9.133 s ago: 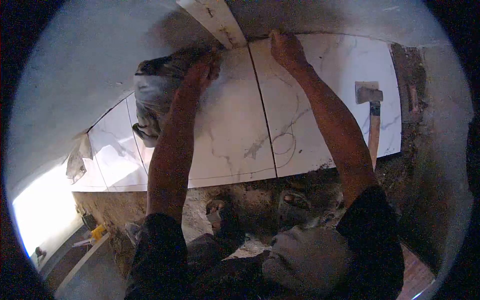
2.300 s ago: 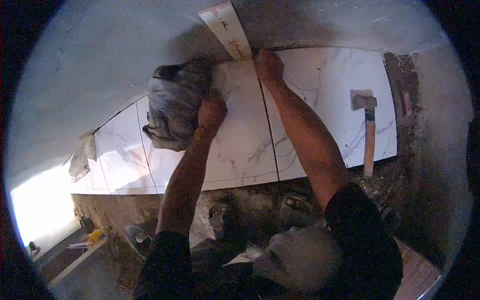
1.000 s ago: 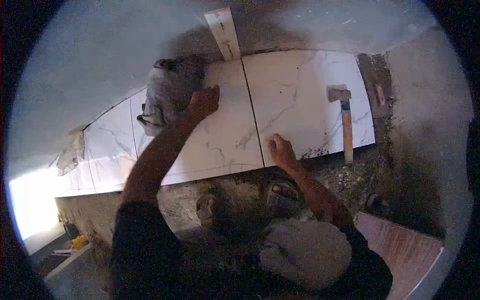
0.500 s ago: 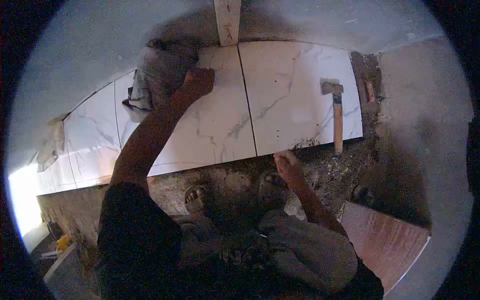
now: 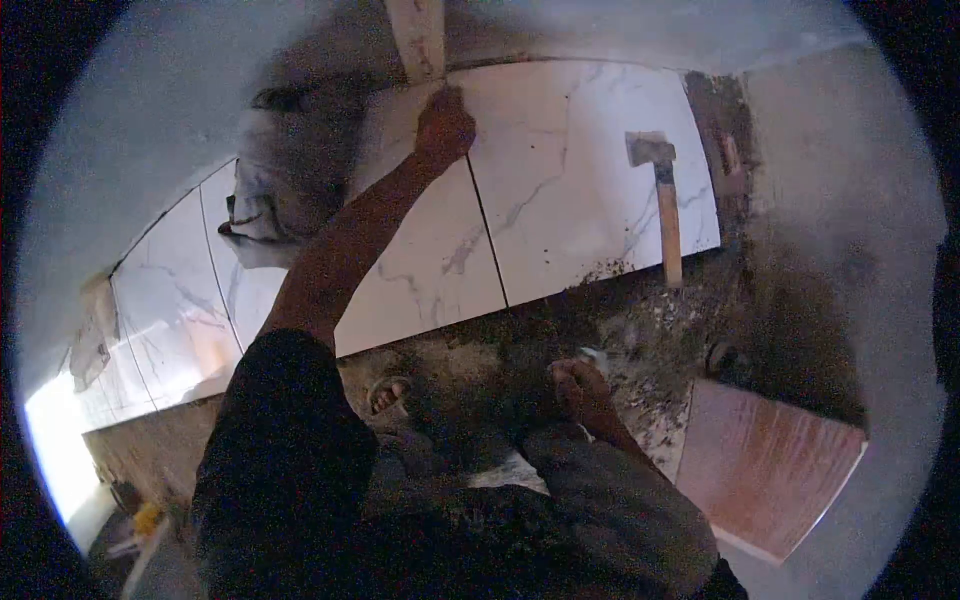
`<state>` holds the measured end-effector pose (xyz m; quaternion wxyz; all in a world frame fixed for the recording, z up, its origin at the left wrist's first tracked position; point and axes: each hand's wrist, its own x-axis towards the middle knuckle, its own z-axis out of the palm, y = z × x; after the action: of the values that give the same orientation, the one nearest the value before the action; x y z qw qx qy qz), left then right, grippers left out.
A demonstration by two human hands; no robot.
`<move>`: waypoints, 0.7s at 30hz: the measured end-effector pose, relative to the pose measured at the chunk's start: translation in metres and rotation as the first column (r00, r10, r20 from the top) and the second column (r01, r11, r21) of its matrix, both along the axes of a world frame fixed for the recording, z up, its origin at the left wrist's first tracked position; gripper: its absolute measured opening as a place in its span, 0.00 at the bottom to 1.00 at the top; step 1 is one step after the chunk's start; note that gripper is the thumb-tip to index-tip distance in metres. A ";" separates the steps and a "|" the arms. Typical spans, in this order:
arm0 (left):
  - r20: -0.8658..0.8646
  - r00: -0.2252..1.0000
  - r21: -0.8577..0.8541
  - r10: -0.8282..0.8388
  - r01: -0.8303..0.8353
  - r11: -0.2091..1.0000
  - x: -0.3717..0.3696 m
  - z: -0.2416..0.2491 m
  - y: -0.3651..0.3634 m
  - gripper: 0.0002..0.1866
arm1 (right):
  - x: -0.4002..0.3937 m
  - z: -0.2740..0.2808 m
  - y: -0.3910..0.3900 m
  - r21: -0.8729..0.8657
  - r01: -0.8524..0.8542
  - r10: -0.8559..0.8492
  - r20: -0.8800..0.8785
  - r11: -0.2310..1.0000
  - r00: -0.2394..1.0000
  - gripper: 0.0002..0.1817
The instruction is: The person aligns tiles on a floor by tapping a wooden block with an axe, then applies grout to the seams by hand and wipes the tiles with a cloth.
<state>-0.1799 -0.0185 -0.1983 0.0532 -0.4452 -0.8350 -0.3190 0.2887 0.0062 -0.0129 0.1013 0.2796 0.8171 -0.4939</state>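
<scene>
My left hand (image 5: 445, 128), closed with its fingertips hidden, is at the far end of the dark joint between two white marbled tiles (image 5: 540, 180), close to the wall. Lower down, near my knees, my right hand (image 5: 580, 388) has its fingers curled together in front of the tiles' near edge. A small pale piece (image 5: 592, 354) shows beside its fingertips; I cannot tell whether the hand holds it. On the right tile lies a hatchet (image 5: 667, 210) with a broad metal head, its wooden handle reaching past the near edge.
A wooden post (image 5: 418, 40) stands against the wall behind the joint. Grey cloth or sacking (image 5: 265, 215) lies on the tiles at left. Rubble (image 5: 650, 350) covers the ground at right, beside a reddish-brown board (image 5: 770, 465). Bright light enters at far left.
My left hand has moved right and farther away, from the left tile to the joint by the post. The right hand has drawn back from the tile edge towards my body.
</scene>
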 end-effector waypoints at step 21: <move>-0.393 0.913 -0.236 0.110 -0.215 0.948 0.014 0.077 0.012 0.23 | 0.020 -0.057 0.009 0.467 -0.563 0.670 -0.088 0.682 0.737 0.22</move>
<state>-0.1659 -0.0061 -0.1217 0.1762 -0.4293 -0.8797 -0.1037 0.3090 0.0153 -0.0701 0.0972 -0.0649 0.9533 -0.2784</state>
